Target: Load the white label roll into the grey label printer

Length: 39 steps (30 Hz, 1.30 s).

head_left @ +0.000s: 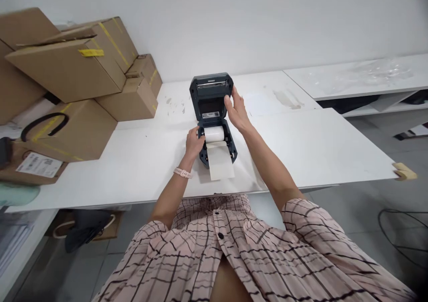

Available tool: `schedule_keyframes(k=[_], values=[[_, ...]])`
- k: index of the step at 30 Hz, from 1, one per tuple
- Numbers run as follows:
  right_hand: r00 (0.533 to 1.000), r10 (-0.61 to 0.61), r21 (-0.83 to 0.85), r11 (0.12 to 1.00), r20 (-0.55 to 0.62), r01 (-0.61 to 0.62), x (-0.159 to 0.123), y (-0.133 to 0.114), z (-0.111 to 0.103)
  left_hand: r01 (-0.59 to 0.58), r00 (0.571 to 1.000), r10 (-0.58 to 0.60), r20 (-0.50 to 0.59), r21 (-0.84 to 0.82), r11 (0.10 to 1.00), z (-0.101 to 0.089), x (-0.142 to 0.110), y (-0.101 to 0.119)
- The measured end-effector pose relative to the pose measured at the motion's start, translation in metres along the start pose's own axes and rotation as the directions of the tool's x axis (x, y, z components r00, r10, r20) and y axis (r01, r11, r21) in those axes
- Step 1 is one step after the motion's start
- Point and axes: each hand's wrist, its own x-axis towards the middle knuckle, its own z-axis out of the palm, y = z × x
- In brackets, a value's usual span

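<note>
Right hand (236, 111) grasps raised lid (211, 97) of dark-grey plastic printer (211, 122); left hand (194, 142), grip indeterminate, beside white cylindrical paper roll (215, 134).

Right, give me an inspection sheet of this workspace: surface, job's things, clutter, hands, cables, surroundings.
Surface: white tabletop, with a discoloured patch.
Job's things: printer, lid raised; white roll inside, paper strip running out the front.
Clutter: cardboard boxes piled left; clear plastic far right.
Hands: left hand at the printer's left edge, by the roll; right hand at the lid's right edge.
Cables: a dark cable-like loop low on the right.
Surroundings: white wall behind, grey floor below.
</note>
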Motion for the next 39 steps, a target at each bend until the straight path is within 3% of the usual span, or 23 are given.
schedule_keyframes(k=[3, 6, 10, 12, 14, 16, 18, 20, 22, 24, 29, 31, 33, 36, 39], values=[[0.998, -0.029, -0.026, 0.999, 0.059, 0.031, 0.027, 0.014, 0.001, 0.064, 0.998, -0.067, 0.015, 0.161, 0.985, 0.003, -0.004, -0.004], [0.995, -0.028, -0.031, 0.999, 0.095, 0.032, 0.037, 0.017, -0.004, 0.094, 0.994, -0.107, 0.028, 0.291, 0.952, -0.001, -0.007, -0.002], [0.99, -0.132, -0.166, 0.976, 0.054, 0.14, 0.02, -0.004, -0.013, 0.111, 0.978, -0.169, 0.12, 0.384, 0.917, -0.009, -0.006, 0.0], [0.966, -0.158, -0.2, 0.959, 0.206, 0.2, 0.007, -0.015, -0.01, 0.12, 0.967, -0.197, 0.159, 0.401, 0.908, -0.011, -0.004, 0.0], [0.884, -0.078, -0.259, 0.941, 0.462, 0.218, -0.004, -0.023, 0.0, 0.113, 0.964, -0.204, 0.172, 0.433, 0.894, -0.011, -0.002, 0.001], [0.759, 0.094, -0.379, 0.901, 0.644, 0.21, -0.009, -0.025, 0.016, 0.089, 0.965, -0.194, 0.178, 0.474, 0.876, -0.01, 0.0, 0.002], [0.67, 0.239, -0.497, 0.839, 0.703, 0.223, -0.009, -0.026, 0.032, 0.065, 0.964, -0.185, 0.188, 0.511, 0.857, -0.009, 0.0, 0.003], [0.642, 0.281, -0.554, 0.787, 0.713, 0.271, -0.009, -0.025, 0.044, 0.063, 0.964, -0.19, 0.186, 0.533, 0.844, -0.008, 0.0, 0.004], [0.644, 0.245, -0.551, 0.767, 0.725, 0.328, -0.008, -0.024, 0.048, 0.075, 0.965, -0.197, 0.174, 0.535, 0.841, -0.007, -0.001, 0.003], [0.641, 0.18, -0.488, 0.804, 0.746, 0.341, -0.007, -0.022, 0.044, 0.083, 0.968, -0.195, 0.161, 0.527, 0.846, -0.007, -0.002, 0.002], [0.65, -0.026, -0.119, 0.977, 0.759, 0.177, -0.004, -0.023, -0.001, 0.069, 0.97, -0.177, 0.169, 0.507, 0.859, -0.006, -0.002, -0.003], [0.695, -0.121, 0.055, 0.992, 0.709, 0.117, -0.003, -0.025, -0.031, 0.072, 0.97, -0.177, 0.167, 0.499, 0.864, -0.006, -0.002, -0.003], [0.767, -0.136, 0.152, 0.987, 0.627, 0.05, -0.004, -0.025, -0.063, 0.076, 0.97, -0.177, 0.164, 0.487, 0.87, -0.006, -0.003, -0.003], [0.876, -0.005, 0.167, 0.982, 0.483, -0.086, -0.007, -0.007, -0.102, 0.088, 0.969, -0.185, 0.164, 0.467, 0.88, -0.006, -0.004, -0.003], [0.931, 0.145, 0.163, 0.964, 0.334, -0.209, -0.011, 0.032, -0.116, 0.097, 0.971, -0.183, 0.156, 0.441, 0.892, -0.005, -0.004, -0.006]])
